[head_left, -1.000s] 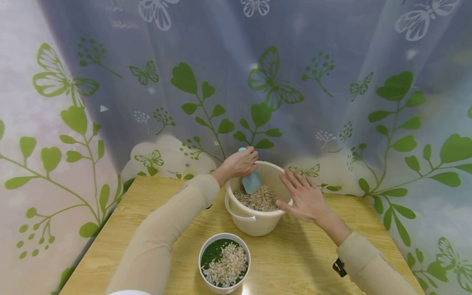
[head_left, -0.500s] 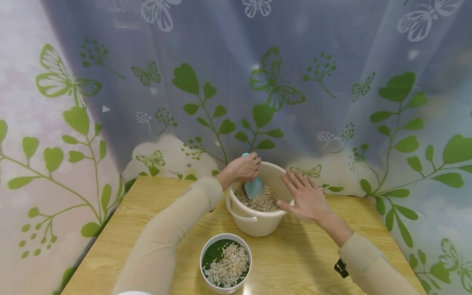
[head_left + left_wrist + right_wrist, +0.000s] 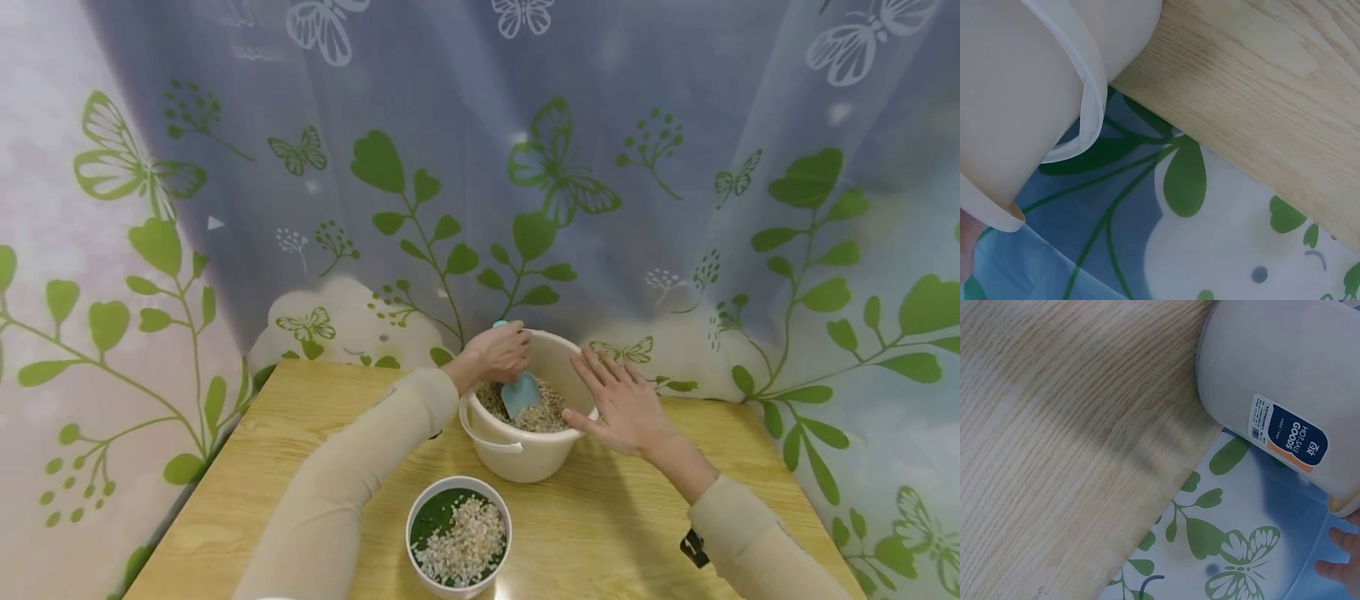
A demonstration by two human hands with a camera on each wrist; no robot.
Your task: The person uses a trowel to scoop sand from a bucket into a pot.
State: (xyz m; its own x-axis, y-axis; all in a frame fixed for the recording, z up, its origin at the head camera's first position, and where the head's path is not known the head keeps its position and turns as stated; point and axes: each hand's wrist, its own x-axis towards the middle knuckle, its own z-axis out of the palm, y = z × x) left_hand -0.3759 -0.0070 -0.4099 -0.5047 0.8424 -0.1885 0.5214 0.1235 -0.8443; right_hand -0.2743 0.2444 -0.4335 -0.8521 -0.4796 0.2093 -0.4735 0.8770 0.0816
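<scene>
My left hand [image 3: 498, 354] grips the handle of a light blue scoop [image 3: 521, 395] over the left side of a cream bucket [image 3: 525, 458]. The scoop's blade points down and touches the coarse tan grains [image 3: 551, 411] inside. On the bucket's right rim rests my right hand [image 3: 618, 404], its fingers spread and straight. In front of the bucket stands a smaller white bucket [image 3: 459, 482] with a green inside, partly filled with pale grains [image 3: 465, 542]. Only a bit of the left hand shows in the left wrist view, beside the bucket's rim.
The wooden table [image 3: 360, 467] carries both buckets. The cream bucket's white carrying handle [image 3: 491, 442] hangs down at its front left. Behind the table's far edge hangs a curtain [image 3: 450, 208] printed with leaves and butterflies. A label [image 3: 1288, 433] is stuck on the bucket's side.
My left hand has moved down and slightly right, and the scoop's blade has dropped lower into the grains. The right hand has stayed on the rim.
</scene>
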